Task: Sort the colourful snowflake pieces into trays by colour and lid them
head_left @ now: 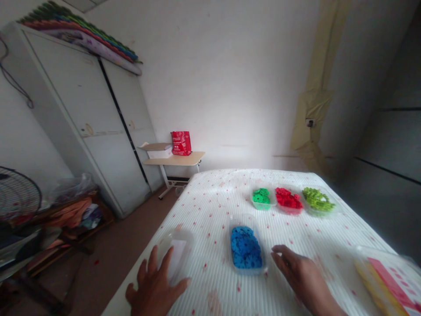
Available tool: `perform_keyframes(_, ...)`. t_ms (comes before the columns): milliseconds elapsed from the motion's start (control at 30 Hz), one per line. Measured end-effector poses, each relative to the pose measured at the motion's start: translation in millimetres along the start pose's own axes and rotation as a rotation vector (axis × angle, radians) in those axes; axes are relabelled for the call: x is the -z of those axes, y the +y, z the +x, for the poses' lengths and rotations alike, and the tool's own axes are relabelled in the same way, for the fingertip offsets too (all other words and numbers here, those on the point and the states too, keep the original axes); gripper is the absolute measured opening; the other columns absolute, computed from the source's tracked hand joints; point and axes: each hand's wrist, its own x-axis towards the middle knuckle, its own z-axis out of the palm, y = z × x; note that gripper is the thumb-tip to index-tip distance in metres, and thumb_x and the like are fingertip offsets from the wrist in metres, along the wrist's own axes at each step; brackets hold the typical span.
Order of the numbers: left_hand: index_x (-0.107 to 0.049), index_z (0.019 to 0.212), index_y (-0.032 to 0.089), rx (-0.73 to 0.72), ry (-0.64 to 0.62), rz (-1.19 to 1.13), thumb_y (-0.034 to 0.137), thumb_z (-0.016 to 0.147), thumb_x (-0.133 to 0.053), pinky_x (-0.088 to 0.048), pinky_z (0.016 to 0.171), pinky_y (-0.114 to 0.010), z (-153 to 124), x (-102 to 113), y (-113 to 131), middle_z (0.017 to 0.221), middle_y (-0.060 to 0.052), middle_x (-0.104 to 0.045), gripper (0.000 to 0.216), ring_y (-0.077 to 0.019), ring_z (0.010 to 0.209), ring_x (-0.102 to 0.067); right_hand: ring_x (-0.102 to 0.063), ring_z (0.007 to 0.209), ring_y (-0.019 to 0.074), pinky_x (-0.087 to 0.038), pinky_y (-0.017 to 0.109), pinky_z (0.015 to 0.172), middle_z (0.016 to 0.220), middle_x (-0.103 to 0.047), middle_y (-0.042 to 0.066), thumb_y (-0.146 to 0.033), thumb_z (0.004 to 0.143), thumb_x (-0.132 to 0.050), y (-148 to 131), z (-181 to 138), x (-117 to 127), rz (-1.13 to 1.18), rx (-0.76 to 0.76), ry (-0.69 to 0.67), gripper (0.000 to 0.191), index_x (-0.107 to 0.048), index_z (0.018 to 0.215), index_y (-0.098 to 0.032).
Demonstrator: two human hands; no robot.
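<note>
My left hand (154,287) lies flat with fingers spread on a clear plastic lid (176,254) near the bed's left edge. My right hand (301,274) rests on the white dotted bedsheet (213,202), fingers loosely curled, just right of a clear tub of blue plastic discs (245,248); it holds nothing. Farther back stand three small tubs: green pieces (261,198), red pieces (288,200) and lime-green pieces (317,201).
A clear container with red and yellow contents (390,278) sits at the bed's right front. Left of the bed stand a white wardrobe (92,123), a small table with a red bag (180,142), a fan (18,195) and a cluttered low shelf (69,219).
</note>
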Motion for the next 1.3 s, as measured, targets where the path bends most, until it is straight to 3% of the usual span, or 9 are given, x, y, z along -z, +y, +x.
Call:
perform_keyframes(200,-0.038,0.135,0.030,-0.009,-0.047,-0.022,0.052,0.068,-0.054,-0.037,0.088,-0.057,0,6,3,0.150,-0.010,-0.017,0.072,-0.0362,0.123,-0.038,-0.069,0.067,0.0216,-0.049,0.026,0.056,0.075,-0.073,0.005,-0.053,0.089,-0.028,9,2,-7,0.032,-0.040,-0.046,0.044,-0.061,0.089,-0.024)
perform_keyframes(567,-0.045,0.130,0.032,0.008,0.091,-0.044,0.048,0.069,-0.057,-0.032,0.093,-0.058,2,15,9,0.150,-0.005,-0.021,0.064,-0.0367,0.125,-0.036,-0.069,0.067,0.0205,-0.049,0.024,0.056,0.075,-0.073,0.004,-0.048,0.089,-0.033,11,2,-9,0.046,-0.039,-0.035,0.038,-0.062,0.087,-0.024)
perform_keyframes(700,-0.048,0.126,0.031,-0.096,0.111,-0.375,0.045,0.070,-0.053,-0.029,0.102,-0.052,2,22,17,0.150,0.000,-0.021,0.059,-0.0318,0.129,-0.032,-0.069,0.068,0.0200,-0.050,0.024,0.057,0.075,-0.072,0.003,-0.048,0.088,-0.034,11,4,-9,0.098,-0.047,-0.021,0.037,-0.062,0.088,-0.024)
perform_keyframes(833,-0.048,0.128,0.028,-0.296,-0.120,-1.076,0.060,0.068,-0.048,-0.035,0.103,-0.043,-4,28,35,0.144,-0.001,-0.036,0.068,-0.0293,0.131,-0.034,-0.069,0.070,0.0183,-0.052,0.024,0.062,0.082,-0.072,0.004,-0.046,0.085,-0.040,4,8,-2,0.181,-0.022,0.098,0.033,-0.061,0.096,-0.023)
perform_keyframes(967,-0.053,0.124,0.027,-0.250,-0.533,-1.668,0.071,0.071,-0.031,-0.045,0.088,-0.051,-19,40,67,0.133,-0.007,-0.051,0.073,-0.0340,0.118,-0.049,-0.064,0.059,0.0142,-0.051,0.024,0.057,0.084,-0.069,0.005,-0.045,0.084,-0.044,-14,18,12,0.294,-0.006,0.148,0.032,-0.059,0.100,-0.022)
perform_keyframes(1067,-0.061,0.115,0.024,-0.175,-0.757,-1.835,0.073,0.072,-0.026,-0.046,0.082,-0.054,-30,48,92,0.122,-0.011,-0.059,0.074,-0.0364,0.114,-0.052,-0.058,0.055,0.0114,-0.049,0.024,0.053,0.089,-0.066,0.005,-0.046,0.085,-0.044,-30,30,18,0.476,-0.014,0.117,0.034,-0.056,0.103,-0.021)
perform_keyframes(1167,-0.065,0.108,0.019,-0.112,-0.943,-1.970,0.072,0.070,-0.034,-0.046,0.078,-0.056,-36,52,108,0.122,-0.015,-0.059,0.073,-0.0401,0.111,-0.053,-0.056,0.054,0.0101,-0.048,0.024,0.049,0.094,-0.063,0.006,-0.048,0.083,-0.046,-46,43,17,0.734,-0.040,0.065,0.040,-0.052,0.111,-0.020)
perform_keyframes(1300,-0.065,0.108,0.017,-0.048,-1.080,-1.970,0.069,0.067,-0.044,-0.047,0.074,-0.054,-38,50,120,0.113,-0.017,-0.063,0.069,-0.0398,0.105,-0.057,-0.048,0.047,0.0078,-0.040,0.021,0.042,0.074,-0.057,0.000,-0.047,0.077,-0.056,-59,55,12,0.968,-0.075,0.006,0.047,-0.050,0.114,-0.018)
